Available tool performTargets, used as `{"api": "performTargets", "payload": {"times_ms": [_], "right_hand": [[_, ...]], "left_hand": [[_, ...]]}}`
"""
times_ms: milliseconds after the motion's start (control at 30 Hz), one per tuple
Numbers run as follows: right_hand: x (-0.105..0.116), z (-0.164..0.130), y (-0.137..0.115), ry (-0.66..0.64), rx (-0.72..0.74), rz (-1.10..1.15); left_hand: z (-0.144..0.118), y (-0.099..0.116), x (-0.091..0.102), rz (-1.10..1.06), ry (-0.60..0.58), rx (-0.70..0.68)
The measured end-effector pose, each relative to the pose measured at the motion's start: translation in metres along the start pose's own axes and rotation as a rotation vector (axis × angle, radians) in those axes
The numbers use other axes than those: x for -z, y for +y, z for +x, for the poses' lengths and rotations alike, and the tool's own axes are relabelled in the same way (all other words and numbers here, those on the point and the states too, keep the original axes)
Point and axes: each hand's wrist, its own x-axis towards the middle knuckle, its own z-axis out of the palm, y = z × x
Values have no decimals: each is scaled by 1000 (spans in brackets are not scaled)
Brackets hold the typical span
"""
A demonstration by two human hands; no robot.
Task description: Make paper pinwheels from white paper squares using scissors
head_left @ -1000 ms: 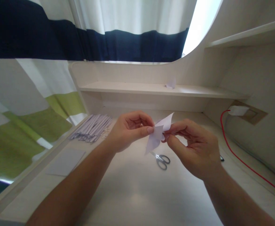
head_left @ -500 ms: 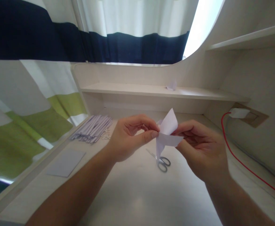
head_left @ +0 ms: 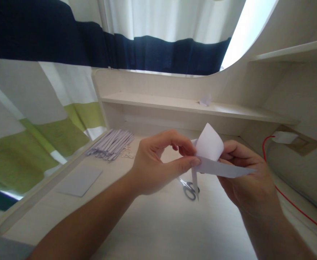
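Pinching a folded paper piece [head_left: 211,155] above the desk [head_left: 158,224], left hand [head_left: 158,168] and right hand [head_left: 245,177] meet, grips closed.

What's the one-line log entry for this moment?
left hand: pinching paper strip | right hand: gripping same strip, looped | scissors: on desk beneath | strip stack: far left

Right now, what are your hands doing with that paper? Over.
Left hand and right hand both pinching the white paper strip, looped, held above the desk. Scissors lying below, apart. Nothing in between.
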Motion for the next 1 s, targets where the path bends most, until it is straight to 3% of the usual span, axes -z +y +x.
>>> {"api": "performTargets", "payload": {"times_ms": [200, 400, 667, 867, 1000], "right_hand": [[-8, -4, -5, 81, 42, -87], [-19, -11, -17, 180, 261, -305], [-14, -13, -19, 141, 348, -546], [-12, -12, -21, 116, 563, -765], [-8, -11, -21, 84, 613, -820]], "left_hand": [[-1, -1, -2, 3, 7, -1], [0, -9, -2, -48, 32, 57], [1, -15, -3, -121, 45, 159], [2, -18, -3, -160, -17, 330], [2, -20, -6, -207, -27, 280]]}}
